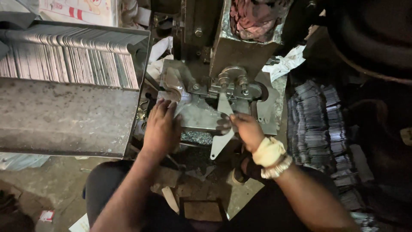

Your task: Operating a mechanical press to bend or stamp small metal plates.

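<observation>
Now our right hand [245, 129] pinches a flat blade [223, 129] at the press die [231, 86]; our left hand [161, 124] rests flat at nine o'clock. Blanks [68, 60] fill the tray at ten; pressed pieces [315, 124] pile at three.

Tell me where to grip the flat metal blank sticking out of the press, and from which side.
Grip the blank at its middle, where the right hand already pinches it, coming in from the right edge. It is a thin, flat, tapering strip: its upper tip lies under the press tooling and its lower end, with a small hole, hangs free. A pinch across the flat faces probably keeps fingers clear of the die.
</observation>
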